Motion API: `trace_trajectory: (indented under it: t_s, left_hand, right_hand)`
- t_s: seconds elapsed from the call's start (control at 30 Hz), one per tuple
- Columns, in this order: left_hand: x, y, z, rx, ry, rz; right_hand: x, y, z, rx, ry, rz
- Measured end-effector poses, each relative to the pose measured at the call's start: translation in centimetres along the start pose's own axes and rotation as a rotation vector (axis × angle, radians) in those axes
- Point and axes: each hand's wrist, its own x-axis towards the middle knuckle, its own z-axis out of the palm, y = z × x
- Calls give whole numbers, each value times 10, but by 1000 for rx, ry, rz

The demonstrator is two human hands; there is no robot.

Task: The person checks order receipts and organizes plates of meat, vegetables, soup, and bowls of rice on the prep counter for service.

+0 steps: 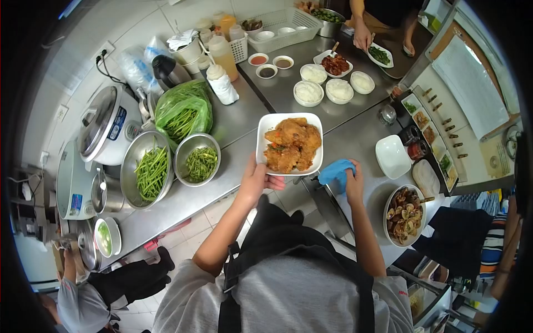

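Observation:
My left hand [256, 180] grips the near left edge of a white square dish [261, 161], with the thumb along its side and fingers under it. Golden-brown fried pieces [295, 143] flecked with red and green fill the dish. To its right, my right hand [353, 180] is closed on a crumpled blue cloth [336, 171], apart from the dish. A white square bowl [393, 157] sits on the counter to the right of the cloth. Farther right stands a bowl of clams [405, 215] with a wooden handle sticking out.
Several bowls of rice [308, 92], a dish of dark red food [336, 64] and small sauce cups [267, 71] stand on the steel counter. At left are bowls of green beans [151, 173] and a rice cooker [108, 125]. A co-worker's hand [362, 36] holds a plate of greens [380, 54].

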Motion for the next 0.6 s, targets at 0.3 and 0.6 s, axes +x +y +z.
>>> trace_trajectory:
  t_s: [0.3, 0.6]
  left_hand:
    - [60, 6, 26, 262, -400, -176]
    - [155, 20, 49, 419, -625, -317]
  right_hand:
    - [-2, -115, 50, 1388, -134, 198]
    - [47, -67, 62, 1279, -285, 399]
